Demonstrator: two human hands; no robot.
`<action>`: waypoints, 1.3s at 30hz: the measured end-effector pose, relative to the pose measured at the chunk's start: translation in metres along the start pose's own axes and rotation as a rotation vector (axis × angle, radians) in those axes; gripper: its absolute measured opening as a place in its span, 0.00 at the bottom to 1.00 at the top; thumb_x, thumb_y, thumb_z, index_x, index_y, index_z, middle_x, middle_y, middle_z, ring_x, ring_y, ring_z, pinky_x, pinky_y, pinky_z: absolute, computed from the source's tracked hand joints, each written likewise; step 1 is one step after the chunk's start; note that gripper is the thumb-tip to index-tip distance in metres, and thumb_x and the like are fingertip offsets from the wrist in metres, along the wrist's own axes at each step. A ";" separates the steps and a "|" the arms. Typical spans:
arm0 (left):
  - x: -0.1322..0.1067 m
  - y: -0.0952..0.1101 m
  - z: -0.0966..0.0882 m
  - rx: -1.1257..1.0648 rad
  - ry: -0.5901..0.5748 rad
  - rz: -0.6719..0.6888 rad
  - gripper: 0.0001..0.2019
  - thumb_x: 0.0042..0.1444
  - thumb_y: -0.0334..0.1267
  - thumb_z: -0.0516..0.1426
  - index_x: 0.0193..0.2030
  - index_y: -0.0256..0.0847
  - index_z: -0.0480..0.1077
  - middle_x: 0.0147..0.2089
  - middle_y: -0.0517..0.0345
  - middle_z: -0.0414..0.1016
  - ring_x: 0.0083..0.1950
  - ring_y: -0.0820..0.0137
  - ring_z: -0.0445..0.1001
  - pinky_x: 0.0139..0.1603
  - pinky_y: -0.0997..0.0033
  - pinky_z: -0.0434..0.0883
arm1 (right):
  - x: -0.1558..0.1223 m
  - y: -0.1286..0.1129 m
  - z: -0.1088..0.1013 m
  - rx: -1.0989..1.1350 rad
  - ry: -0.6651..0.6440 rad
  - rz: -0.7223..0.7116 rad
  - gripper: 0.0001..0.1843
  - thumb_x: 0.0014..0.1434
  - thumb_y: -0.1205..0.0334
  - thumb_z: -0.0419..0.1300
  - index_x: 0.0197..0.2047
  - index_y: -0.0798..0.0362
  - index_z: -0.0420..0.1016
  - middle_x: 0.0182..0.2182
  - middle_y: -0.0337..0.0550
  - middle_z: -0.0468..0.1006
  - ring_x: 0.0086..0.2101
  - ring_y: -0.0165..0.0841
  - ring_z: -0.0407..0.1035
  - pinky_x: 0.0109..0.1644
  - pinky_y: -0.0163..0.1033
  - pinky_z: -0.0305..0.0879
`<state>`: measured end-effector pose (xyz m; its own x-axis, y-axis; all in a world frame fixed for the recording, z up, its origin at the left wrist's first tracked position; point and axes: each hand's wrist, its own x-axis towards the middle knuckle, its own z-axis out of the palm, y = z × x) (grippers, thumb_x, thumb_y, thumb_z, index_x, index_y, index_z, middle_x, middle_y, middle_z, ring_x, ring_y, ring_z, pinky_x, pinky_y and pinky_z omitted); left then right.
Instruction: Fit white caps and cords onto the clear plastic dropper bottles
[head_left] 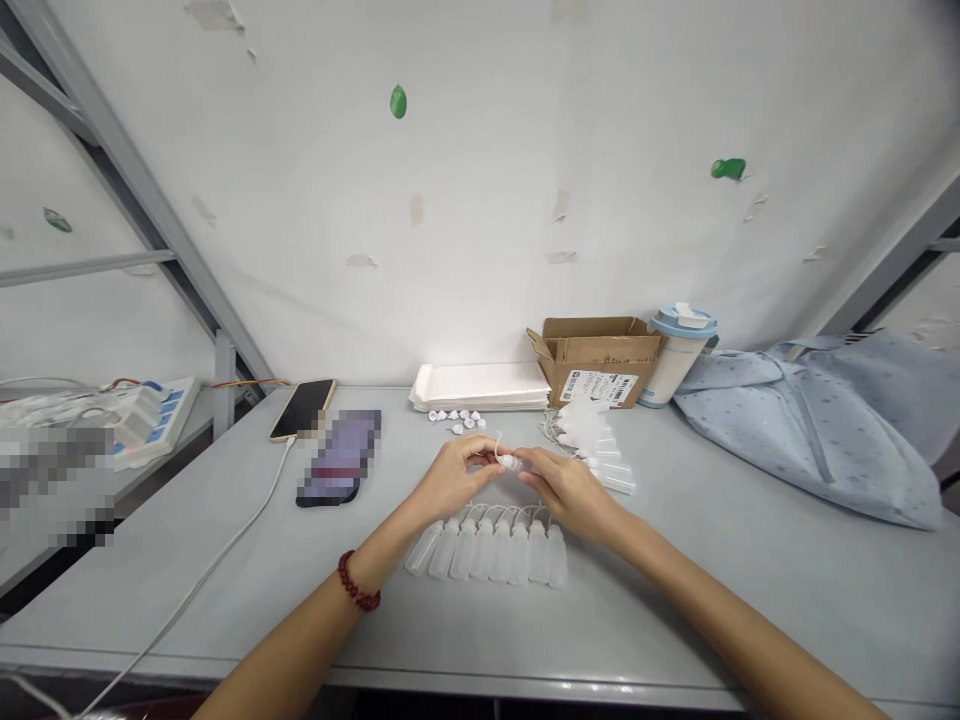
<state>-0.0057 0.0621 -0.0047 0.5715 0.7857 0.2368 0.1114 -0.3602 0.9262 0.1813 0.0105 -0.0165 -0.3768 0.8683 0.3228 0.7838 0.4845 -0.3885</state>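
Observation:
A small translucent plastic bottle [528, 463] lies sideways between my hands, above the table. My right hand [568, 490] wraps its body, hiding most of it. The fingertips of my left hand [455, 474] pinch the white cap [511, 462] at its neck; a thin white strap curls up there. Just below my hands, several similar bottles [501, 550] lie side by side in a row, their straps looped toward the far side. Several loose white caps [469, 424] sit beyond my left hand. More bottles [611, 474] are heaped beyond my right hand.
White padded envelopes [484, 385] and an opened cardboard box [600, 385] stand along the wall. A lidded cup [673, 360] and blue patterned fabric [802, 430] are at the right. At the left are a phone [304, 408] with a white cable [247, 515] and another, blurred phone-like object [345, 450].

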 end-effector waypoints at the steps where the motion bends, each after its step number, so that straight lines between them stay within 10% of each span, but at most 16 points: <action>1: 0.000 0.000 0.000 -0.017 -0.007 -0.011 0.09 0.51 0.36 0.58 0.39 0.36 0.73 0.41 0.52 0.72 0.43 0.67 0.72 0.47 0.67 0.69 | 0.000 0.000 0.000 0.018 0.006 0.011 0.13 0.64 0.61 0.43 0.50 0.53 0.60 0.37 0.48 0.74 0.32 0.36 0.69 0.31 0.37 0.60; 11: -0.001 0.005 -0.002 -0.110 -0.111 -0.124 0.13 0.53 0.44 0.57 0.32 0.34 0.72 0.28 0.57 0.71 0.29 0.73 0.69 0.35 0.71 0.69 | 0.000 -0.009 -0.006 0.296 0.057 0.108 0.05 0.63 0.61 0.45 0.41 0.50 0.58 0.28 0.40 0.72 0.27 0.32 0.66 0.31 0.36 0.58; 24: -0.002 0.006 0.004 -0.166 -0.039 -0.090 0.10 0.46 0.40 0.61 0.33 0.36 0.74 0.38 0.51 0.75 0.37 0.68 0.72 0.40 0.70 0.70 | 0.004 -0.009 -0.014 0.816 -0.084 0.319 0.15 0.60 0.47 0.47 0.37 0.50 0.55 0.20 0.31 0.66 0.18 0.24 0.50 0.22 0.31 0.46; 39: -0.007 0.012 0.005 -0.126 -0.141 -0.107 0.10 0.51 0.40 0.58 0.38 0.37 0.72 0.35 0.55 0.73 0.32 0.72 0.69 0.34 0.73 0.69 | 0.004 -0.013 -0.018 0.892 -0.124 0.405 0.17 0.58 0.43 0.49 0.35 0.50 0.56 0.18 0.31 0.64 0.19 0.24 0.53 0.22 0.30 0.45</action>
<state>-0.0043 0.0502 0.0037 0.6710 0.7347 0.1001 0.0802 -0.2061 0.9752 0.1784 0.0060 0.0058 -0.2512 0.9666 -0.0511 0.2245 0.0068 -0.9745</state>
